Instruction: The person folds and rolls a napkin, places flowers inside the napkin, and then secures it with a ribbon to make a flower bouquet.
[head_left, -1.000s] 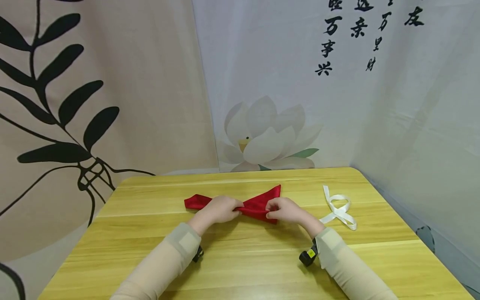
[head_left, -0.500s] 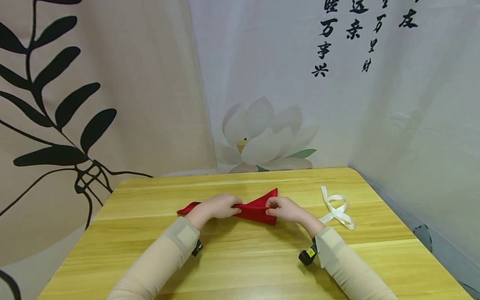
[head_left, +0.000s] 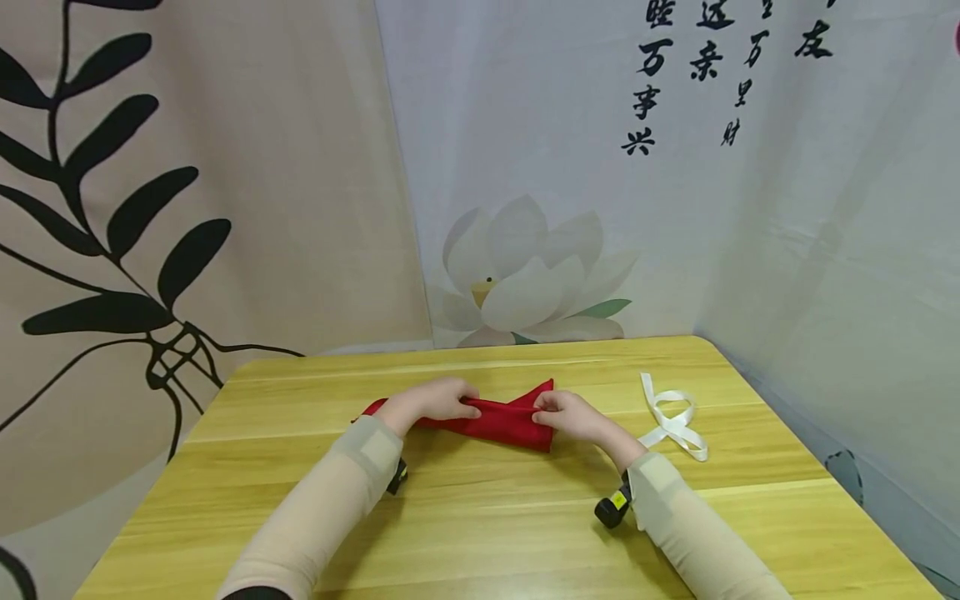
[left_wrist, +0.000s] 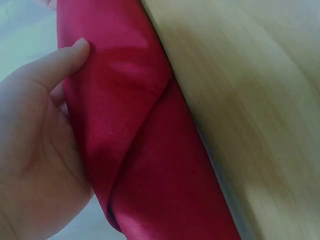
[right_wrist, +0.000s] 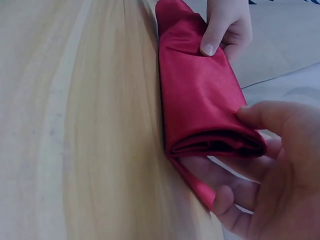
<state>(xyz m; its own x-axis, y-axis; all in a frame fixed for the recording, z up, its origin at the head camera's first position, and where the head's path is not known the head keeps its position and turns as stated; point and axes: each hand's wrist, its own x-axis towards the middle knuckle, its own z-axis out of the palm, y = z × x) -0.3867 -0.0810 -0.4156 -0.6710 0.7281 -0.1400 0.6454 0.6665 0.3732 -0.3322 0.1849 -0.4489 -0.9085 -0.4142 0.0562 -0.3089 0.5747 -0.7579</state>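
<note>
A shiny red cloth [head_left: 502, 423], rolled or folded into a flat band, lies across the table in the head view. My left hand [head_left: 438, 402] grips its far edge left of the middle, thumb over the front face and fingers behind. At the right end my right hand [head_left: 567, 414] pinches the cloth between thumb and fingers. The right wrist view shows the layered open end of the roll [right_wrist: 220, 142], with some fingers under it and a loose corner [right_wrist: 200, 190] beside them. A slanting fold edge crosses the cloth [left_wrist: 140, 125] in the left wrist view.
A white ribbon [head_left: 675, 423] with a loop lies on the wooden table [head_left: 480, 517], right of my right hand. Behind the table's back edge hangs a printed curtain [head_left: 322, 183]. Black wrist cameras [head_left: 613, 508] hang below both sleeves.
My left hand has slid left and slightly away along the cloth's edge. The pinched-in middle of the cloth has spread into a wider band. My right hand stays at the right end.
</note>
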